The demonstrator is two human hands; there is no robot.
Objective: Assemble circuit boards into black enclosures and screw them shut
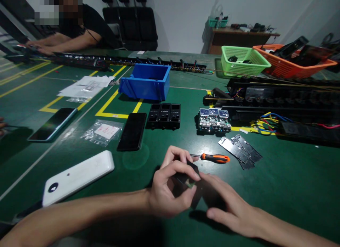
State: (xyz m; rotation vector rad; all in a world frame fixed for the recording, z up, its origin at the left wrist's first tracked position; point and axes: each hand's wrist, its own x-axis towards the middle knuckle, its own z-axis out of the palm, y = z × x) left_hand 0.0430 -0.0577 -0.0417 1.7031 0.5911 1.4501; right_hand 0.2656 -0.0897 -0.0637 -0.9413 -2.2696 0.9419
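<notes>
Take by its sides the black casing (181,177), likely light and stiff, pinched in the left hand (162,186) toward the table's (294,183) near edge, beside the spread right hand (233,201).

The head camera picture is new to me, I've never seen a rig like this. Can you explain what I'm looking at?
There's no robot: these are a person's bare hands, seen from a camera on their head. The left hand holds a small black part; the right hand is close beside it, fingers spread. On the green table lie an orange-and-black screwdriver, circuit boards, two dark-screened phones and a blue bin. Another person sits across, upper left.
</notes>
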